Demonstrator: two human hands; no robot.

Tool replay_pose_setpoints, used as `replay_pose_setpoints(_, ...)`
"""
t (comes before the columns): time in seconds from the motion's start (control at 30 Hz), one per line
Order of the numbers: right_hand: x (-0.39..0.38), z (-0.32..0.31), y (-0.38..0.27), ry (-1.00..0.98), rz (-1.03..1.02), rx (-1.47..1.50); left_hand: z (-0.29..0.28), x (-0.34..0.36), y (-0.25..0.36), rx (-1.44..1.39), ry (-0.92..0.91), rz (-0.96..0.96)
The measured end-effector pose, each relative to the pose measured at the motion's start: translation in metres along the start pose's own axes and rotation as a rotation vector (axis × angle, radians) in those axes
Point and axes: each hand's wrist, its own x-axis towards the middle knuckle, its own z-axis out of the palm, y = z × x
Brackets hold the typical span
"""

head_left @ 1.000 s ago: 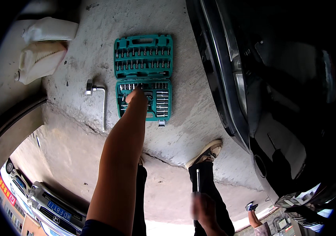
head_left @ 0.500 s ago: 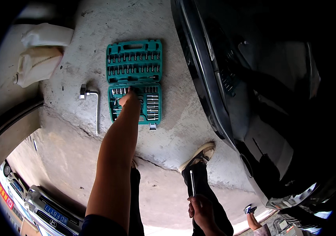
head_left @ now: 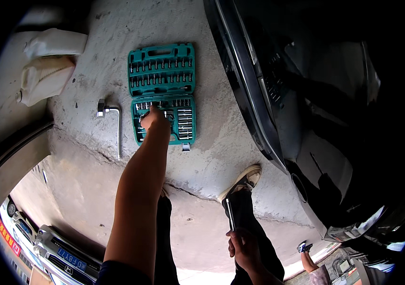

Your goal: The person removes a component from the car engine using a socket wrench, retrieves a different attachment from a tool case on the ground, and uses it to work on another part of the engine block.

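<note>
A teal socket case [head_left: 160, 50] lies open on the concrete floor, with rows of small bits in its lid and sockets in its lower half. My left hand [head_left: 154, 118] reaches into the upper-left part of the lower half, fingers closed at the sockets; what they hold is hidden. My right hand [head_left: 240, 247], low in the view above my right leg, grips a slim chrome bar [head_left: 231, 211] that points up. A bent L-shaped steel bar [head_left: 118, 133] lies left of the case, beside a large hex metal piece [head_left: 101, 109] at its upper end.
A black car body [head_left: 252, 95] borders the right, reflecting the case. Plastic jugs [head_left: 46, 80] lie at the upper left by a wall. My shoe [head_left: 247, 178] is below the case. Parked cars [head_left: 65, 251] show at the lower left, another person's leg [head_left: 307, 261] at the lower right.
The scene has shifted left in the view since a second ago. My left hand stays in the case, moving only slightly; my right hand still holds the chrome bar, its blur gone.
</note>
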Motion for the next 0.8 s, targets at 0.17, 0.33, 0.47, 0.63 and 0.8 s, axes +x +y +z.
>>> replay_pose_setpoints(0.17, -0.044, 0.032, -0.041, 0.045, -0.096, 0.165, -0.136, -0.021, -0.003, -0.042, -0.798, 0.162)
replay_pose_setpoints(0.33, -0.182, 0.037, -0.134, 0.03, -0.549, -0.257, -0.351, -0.229, 0.041, -0.168, -1.331, -0.152)
replay_pose_setpoints(0.47, -0.3, 0.024, -0.198, -0.007, -0.672, -0.266, -0.479, -0.367, 0.107, -0.057, -1.624, 0.283)
replay_pose_setpoints(0.63, -0.42, -0.001, -0.243, -0.052, -0.759, -0.03, -0.553, -0.467, 0.14, -0.028, -1.794, 0.414)
replay_pose_setpoints(0.8, -0.468, -0.019, -0.253, 0.158, -0.836, 0.213, -0.572, -0.532, 0.148, 0.14, -1.892, 0.529)
